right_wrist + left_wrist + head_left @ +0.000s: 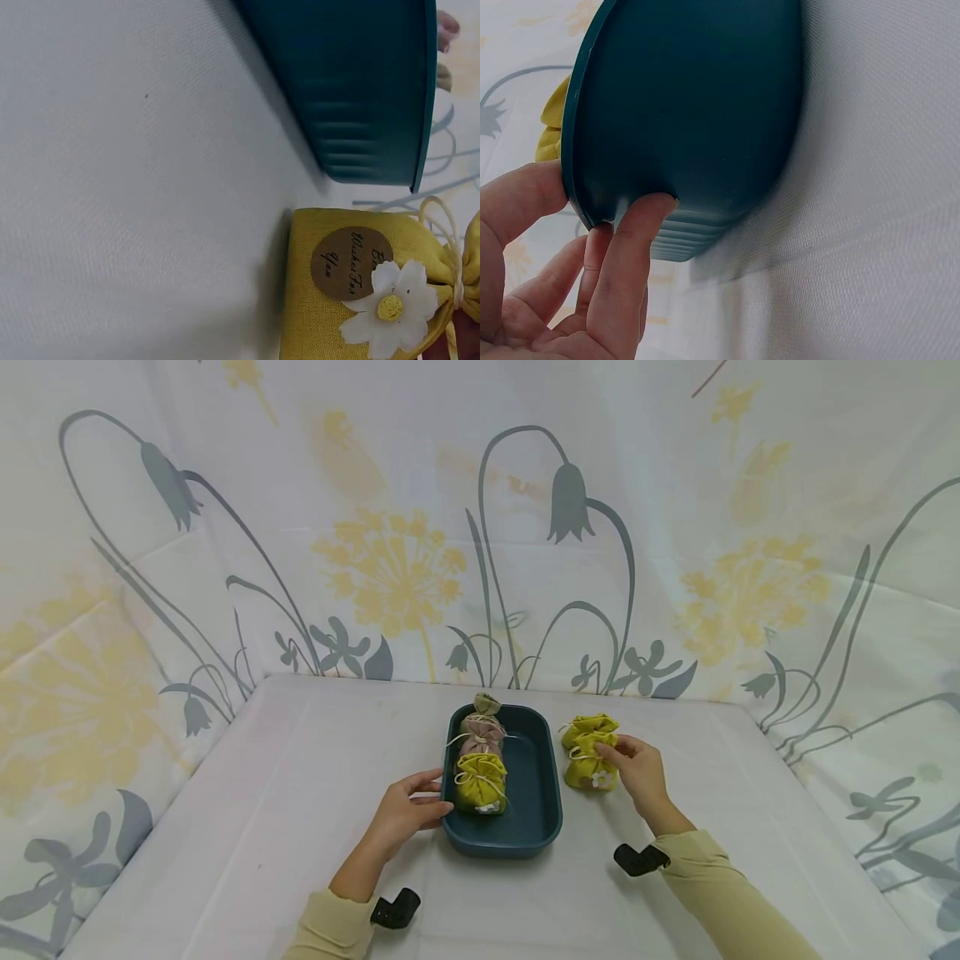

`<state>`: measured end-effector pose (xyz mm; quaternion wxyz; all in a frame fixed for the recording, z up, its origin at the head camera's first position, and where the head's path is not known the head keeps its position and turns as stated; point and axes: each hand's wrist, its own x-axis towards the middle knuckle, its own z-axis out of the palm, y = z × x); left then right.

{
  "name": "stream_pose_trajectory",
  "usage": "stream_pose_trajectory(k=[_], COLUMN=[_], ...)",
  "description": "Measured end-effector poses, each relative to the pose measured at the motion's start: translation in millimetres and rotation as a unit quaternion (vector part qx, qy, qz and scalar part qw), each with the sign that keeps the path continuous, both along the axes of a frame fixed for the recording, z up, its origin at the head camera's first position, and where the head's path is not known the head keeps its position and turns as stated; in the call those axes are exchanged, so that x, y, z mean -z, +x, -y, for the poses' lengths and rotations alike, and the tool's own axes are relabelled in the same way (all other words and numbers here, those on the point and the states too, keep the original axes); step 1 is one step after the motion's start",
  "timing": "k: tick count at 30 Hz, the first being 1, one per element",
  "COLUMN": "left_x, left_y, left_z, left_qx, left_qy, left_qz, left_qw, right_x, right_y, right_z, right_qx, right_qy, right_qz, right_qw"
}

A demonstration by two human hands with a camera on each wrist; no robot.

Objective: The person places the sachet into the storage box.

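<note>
A dark teal plastic bin stands mid-table. My left hand holds its left rim, thumb at the edge and fingertips against the outer wall. Along the bin's left side sit a yellow drawstring pouch, a dusty-pink one and an olive one in a row. Right of the bin, my right hand pinches the gathered neck of another yellow drawstring pouch. That pouch carries a white flower and a round brown label; its base is close to the tabletop.
One more yellow pouch sits directly behind the pinched one. White cloth covers the table, and a flower-printed curtain rises behind its far edge. Bare floor shows in the bin's right half.
</note>
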<state>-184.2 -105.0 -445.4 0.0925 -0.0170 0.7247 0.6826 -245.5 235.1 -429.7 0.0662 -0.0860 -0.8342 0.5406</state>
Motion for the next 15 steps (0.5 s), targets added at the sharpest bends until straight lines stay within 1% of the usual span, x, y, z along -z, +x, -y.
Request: stream_pose_trajectory(k=[8,15], left_x=[-1.4,-1.3], left_y=[1.0,0.4], left_z=[-1,0], left_qx=[-0.002,-0.003], left_qy=[-0.001,-0.002], left_qz=[0.000,0.002], left_qw=[1.0000,1.0000], right_x=[-7.6,-18.1], right_y=[1.1,2.0], right_z=[4,12], right_qx=[0.012,0.017], right_qy=[-0.012,-0.015], right_qz=[-0.018,-0.021], right_qw=[1.000,1.000])
